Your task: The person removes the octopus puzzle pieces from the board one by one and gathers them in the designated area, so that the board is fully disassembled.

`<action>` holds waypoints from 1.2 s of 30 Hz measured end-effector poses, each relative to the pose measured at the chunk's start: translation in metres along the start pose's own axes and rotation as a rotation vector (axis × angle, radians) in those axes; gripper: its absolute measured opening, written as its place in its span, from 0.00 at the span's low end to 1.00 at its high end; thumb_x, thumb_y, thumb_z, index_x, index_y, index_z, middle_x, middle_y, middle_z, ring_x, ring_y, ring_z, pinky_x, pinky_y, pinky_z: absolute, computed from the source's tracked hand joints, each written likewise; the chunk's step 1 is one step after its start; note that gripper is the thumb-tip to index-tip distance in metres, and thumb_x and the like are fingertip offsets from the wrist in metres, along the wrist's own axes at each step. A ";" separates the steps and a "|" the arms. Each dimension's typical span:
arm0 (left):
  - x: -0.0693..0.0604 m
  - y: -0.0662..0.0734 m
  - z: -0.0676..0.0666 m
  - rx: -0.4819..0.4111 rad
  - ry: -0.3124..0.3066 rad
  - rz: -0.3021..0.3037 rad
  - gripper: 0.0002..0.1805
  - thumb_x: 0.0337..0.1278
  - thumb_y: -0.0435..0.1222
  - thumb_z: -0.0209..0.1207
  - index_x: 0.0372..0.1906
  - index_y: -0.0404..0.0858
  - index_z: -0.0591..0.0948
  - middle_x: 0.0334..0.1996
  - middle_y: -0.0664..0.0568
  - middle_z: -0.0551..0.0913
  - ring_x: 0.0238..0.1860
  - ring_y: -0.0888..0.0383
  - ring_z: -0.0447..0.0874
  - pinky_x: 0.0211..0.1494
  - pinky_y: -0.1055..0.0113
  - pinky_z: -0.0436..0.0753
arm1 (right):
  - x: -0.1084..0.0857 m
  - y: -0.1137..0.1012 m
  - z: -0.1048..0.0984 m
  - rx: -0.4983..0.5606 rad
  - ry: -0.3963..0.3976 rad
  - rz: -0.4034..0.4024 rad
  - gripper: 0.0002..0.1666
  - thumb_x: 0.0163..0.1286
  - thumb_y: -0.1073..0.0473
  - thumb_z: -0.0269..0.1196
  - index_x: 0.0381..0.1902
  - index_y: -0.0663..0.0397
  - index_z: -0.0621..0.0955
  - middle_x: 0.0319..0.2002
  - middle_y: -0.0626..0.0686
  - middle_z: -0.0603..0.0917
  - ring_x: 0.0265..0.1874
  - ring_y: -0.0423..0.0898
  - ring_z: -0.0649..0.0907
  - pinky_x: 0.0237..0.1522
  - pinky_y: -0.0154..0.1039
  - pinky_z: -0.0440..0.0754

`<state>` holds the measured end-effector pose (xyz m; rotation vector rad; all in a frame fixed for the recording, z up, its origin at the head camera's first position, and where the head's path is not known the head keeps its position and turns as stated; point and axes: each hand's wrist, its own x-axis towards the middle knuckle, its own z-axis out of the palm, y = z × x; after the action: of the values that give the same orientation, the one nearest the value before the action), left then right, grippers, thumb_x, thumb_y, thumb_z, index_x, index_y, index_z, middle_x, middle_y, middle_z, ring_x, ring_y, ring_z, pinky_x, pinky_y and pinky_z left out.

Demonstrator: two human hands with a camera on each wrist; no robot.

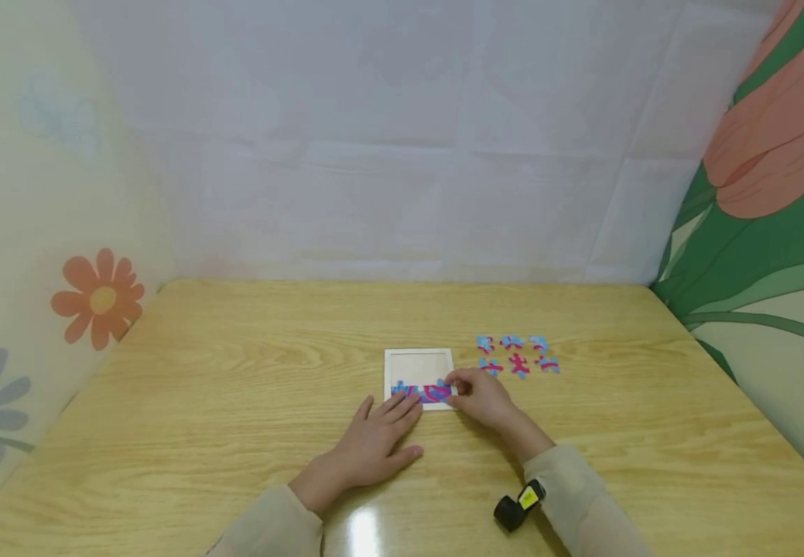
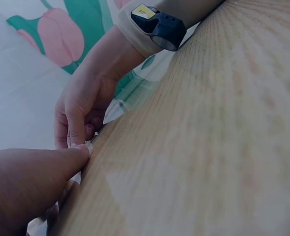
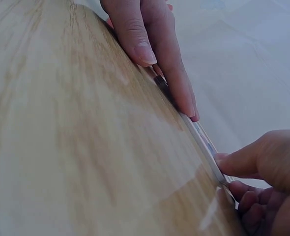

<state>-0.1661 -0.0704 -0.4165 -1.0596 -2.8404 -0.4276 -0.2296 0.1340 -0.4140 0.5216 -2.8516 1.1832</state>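
Note:
A white square frame (image 1: 419, 351) lies flat on the table, with blue, pink and purple puzzle pieces (image 1: 436, 393) along its near side and a bare board above them. My left hand (image 1: 377, 446) rests with straight fingers on the near left edge of the frame, fingertips over the pieces. At the frame's right edge is my right hand (image 1: 483, 398), thumb and index finger bent at the rightmost piece; whether they pinch it is hard to tell. In the right wrist view, the right hand (image 3: 263, 172) has its thumb on the frame's rim (image 3: 204, 147).
Several loose blue and pink pieces (image 1: 518, 363) lie in two rows to the right of the frame. A black device with a yellow label (image 1: 528, 497) is strapped at the right wrist. A white cloth (image 1: 402, 155) hangs behind the wooden table (image 1: 234, 340).

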 end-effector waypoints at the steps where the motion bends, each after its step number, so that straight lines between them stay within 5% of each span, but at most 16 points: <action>1: 0.000 0.000 0.000 -0.004 -0.002 -0.001 0.32 0.56 0.51 0.46 0.61 0.35 0.62 0.63 0.48 0.56 0.63 0.50 0.48 0.56 0.42 0.47 | 0.000 0.000 0.000 0.001 0.001 0.002 0.10 0.48 0.66 0.65 0.31 0.54 0.80 0.20 0.45 0.69 0.22 0.40 0.69 0.27 0.35 0.68; 21: 0.000 0.000 0.001 -0.010 0.008 -0.003 0.33 0.56 0.52 0.46 0.61 0.35 0.62 0.63 0.48 0.55 0.63 0.50 0.48 0.56 0.41 0.46 | -0.001 0.000 0.001 0.096 0.030 0.005 0.10 0.46 0.69 0.64 0.29 0.55 0.78 0.21 0.46 0.70 0.23 0.41 0.69 0.28 0.36 0.67; 36: -0.001 0.000 0.000 -0.011 0.001 -0.011 0.33 0.56 0.52 0.45 0.61 0.36 0.62 0.63 0.49 0.55 0.63 0.51 0.48 0.56 0.42 0.45 | 0.000 0.003 0.003 0.284 0.067 -0.057 0.11 0.44 0.76 0.61 0.29 0.63 0.78 0.22 0.50 0.76 0.23 0.42 0.73 0.27 0.34 0.72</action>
<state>-0.1655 -0.0706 -0.4166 -1.0461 -2.8480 -0.4451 -0.2301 0.1334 -0.4181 0.5543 -2.6083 1.5737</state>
